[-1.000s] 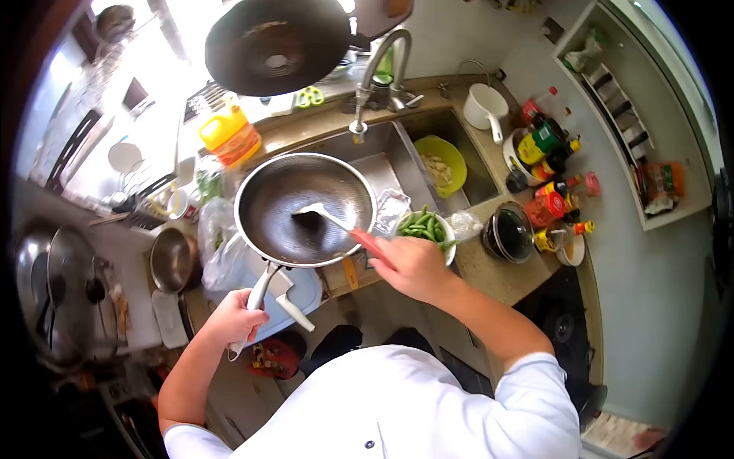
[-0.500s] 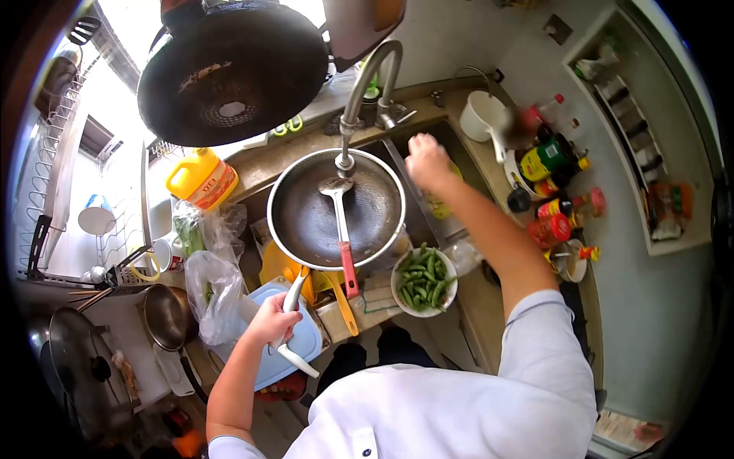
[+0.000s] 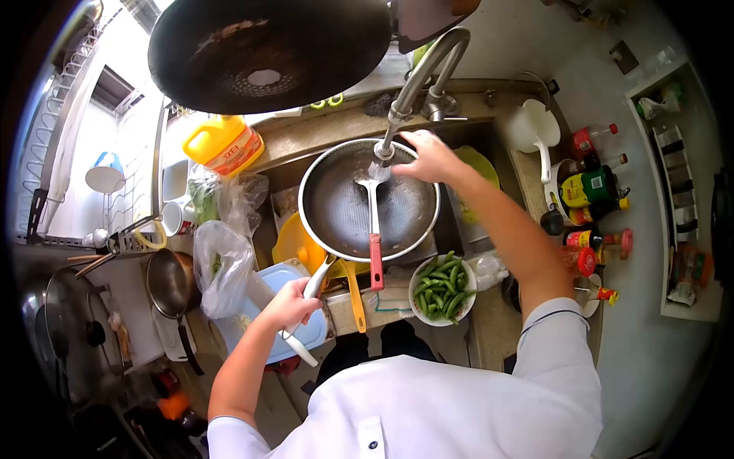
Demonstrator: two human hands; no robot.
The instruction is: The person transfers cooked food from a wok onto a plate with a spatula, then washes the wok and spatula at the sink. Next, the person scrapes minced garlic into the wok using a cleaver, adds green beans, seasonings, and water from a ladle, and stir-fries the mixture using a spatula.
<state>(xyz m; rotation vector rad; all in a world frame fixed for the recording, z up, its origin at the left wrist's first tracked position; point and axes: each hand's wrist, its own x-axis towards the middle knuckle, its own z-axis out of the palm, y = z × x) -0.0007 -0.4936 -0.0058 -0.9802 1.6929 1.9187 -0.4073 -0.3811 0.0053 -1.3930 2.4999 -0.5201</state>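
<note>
My left hand (image 3: 294, 306) is closed around the handle (image 3: 315, 283) of a wide frying pan (image 3: 336, 210), held over the sink. A metal spatula (image 3: 373, 218) with a red handle lies in the pan, its head toward the far side. My right hand (image 3: 430, 159) is over the pan's far right rim, fingers apart, close beside the spout of the faucet (image 3: 396, 115). Whether it touches the spout I cannot tell. Water appears to fall from the spout onto the spatula head. Below my left hand, a white handle (image 3: 300, 350) lies by the blue cutting board (image 3: 313, 333).
A bowl of green pods (image 3: 440, 289) stands at the counter's front edge. An orange-handled utensil (image 3: 356, 302) lies left of it. Bottles (image 3: 589, 187) and a white pot (image 3: 527, 126) line the right. A large dark pan (image 3: 267, 53) hangs overhead. A yellow jug (image 3: 222, 145) stands left.
My right hand has moved left, from over the right basin to beside the faucet spout, and its fingers have spread. My left hand still grips the pan handle. The camera view has shifted.
</note>
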